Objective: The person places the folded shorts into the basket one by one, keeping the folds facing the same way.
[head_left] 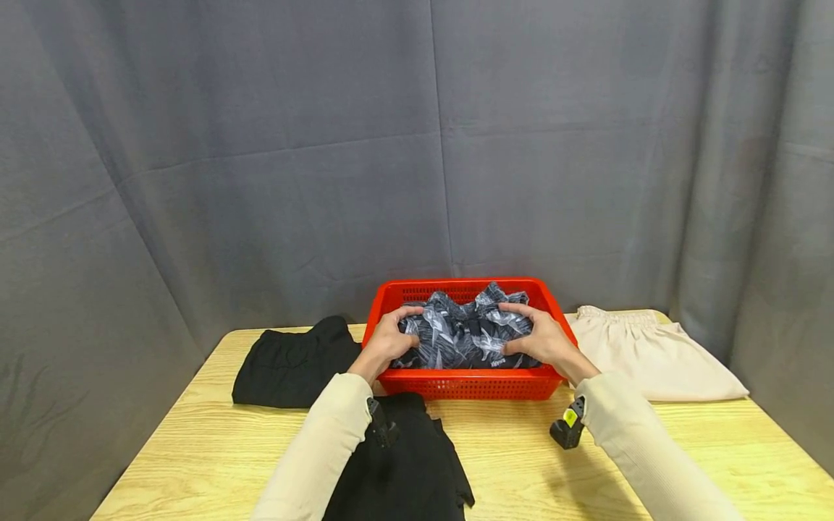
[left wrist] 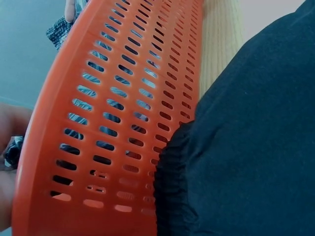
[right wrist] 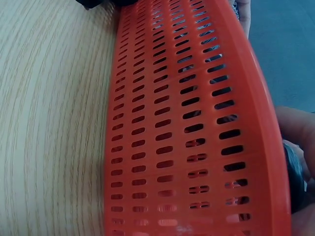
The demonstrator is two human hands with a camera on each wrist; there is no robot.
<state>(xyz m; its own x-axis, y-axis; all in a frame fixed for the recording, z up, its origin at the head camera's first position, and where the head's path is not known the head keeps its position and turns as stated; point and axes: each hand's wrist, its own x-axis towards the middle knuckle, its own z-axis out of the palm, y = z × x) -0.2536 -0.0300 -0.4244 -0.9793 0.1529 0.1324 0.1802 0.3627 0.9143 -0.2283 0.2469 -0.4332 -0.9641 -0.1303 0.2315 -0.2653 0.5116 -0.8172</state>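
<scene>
A red perforated plastic basket (head_left: 465, 383) stands on the table with a crumpled black-and-grey patterned garment (head_left: 449, 336) inside. White lettering shows near the garment's front edge. My left hand (head_left: 392, 339) reaches over the basket's left side, thumb and fingers gripping that end of the cloth. Opposite it, my right hand (head_left: 542, 339) grips the right end in the same way. Dark fabric is seen between the thumb and fingers at the edge of each wrist view. The basket wall hides part of both hands there.
Black shorts (head_left: 293, 365) with a gathered waistband lie left of the basket. Another black garment (head_left: 404, 456) lies in front, partly under my left forearm. Cream elastic-waist clothing (head_left: 651, 354) lies at right on the wooden table (head_left: 521, 463). A grey curtain (head_left: 326, 181) hangs behind.
</scene>
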